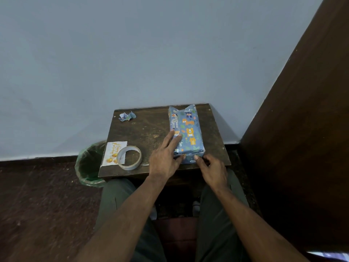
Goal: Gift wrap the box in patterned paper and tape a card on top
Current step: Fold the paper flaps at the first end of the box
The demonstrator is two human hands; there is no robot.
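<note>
A box wrapped in blue paper with animal prints [188, 131] lies lengthwise on the right side of a small dark wooden table [149, 129]. Its far end still has paper flaps standing up. My left hand [166, 156] lies flat on the box's near left corner, fingers straight, thumb at the near end face. My right hand [211, 167] presses its thumb and fingertips against the folded paper on the near end face. A white greeting card with gold balloons [111, 154] lies at the table's near left, with a roll of clear tape [129, 157] partly on it.
A crumpled scrap of the patterned paper [127, 116] sits at the table's far left corner. A green-lined waste bin [88, 163] stands on the dark floor left of the table. A pale wall is behind, and a brown wooden panel [302, 129] rises at the right.
</note>
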